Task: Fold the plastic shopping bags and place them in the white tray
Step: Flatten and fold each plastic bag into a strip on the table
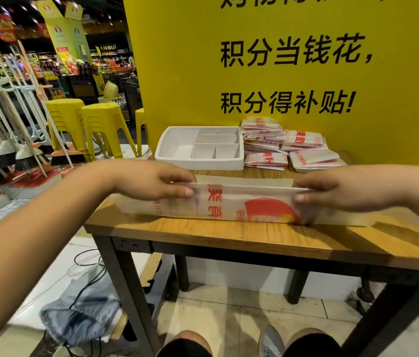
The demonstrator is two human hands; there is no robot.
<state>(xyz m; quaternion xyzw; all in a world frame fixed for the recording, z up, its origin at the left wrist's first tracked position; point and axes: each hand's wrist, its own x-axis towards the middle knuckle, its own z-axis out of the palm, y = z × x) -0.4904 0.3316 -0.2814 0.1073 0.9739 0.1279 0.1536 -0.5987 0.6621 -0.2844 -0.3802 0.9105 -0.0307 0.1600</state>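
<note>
On the wooden worktop (203, 234) nearest me, my left hand (157, 181) and right hand (332, 189) each pinch one end of a long, part-folded plastic shopping bag (229, 206) printed in red, thumbs apparently tucked under its raised fold. Beyond it sits the divided white tray (198, 164), with stacks of folded bags (267, 140) just to its right, against a yellow sign (177, 73).

Above white tray (200, 163): open from overhead.
Right of tray: stacks of folded bags (263, 140) just beside its wall.
Behind tray: yellow board (177, 73) stands close.
In front of tray: stretched bag (229, 204) spans the table (203, 234).
Left of tray: open past table edge.
</note>
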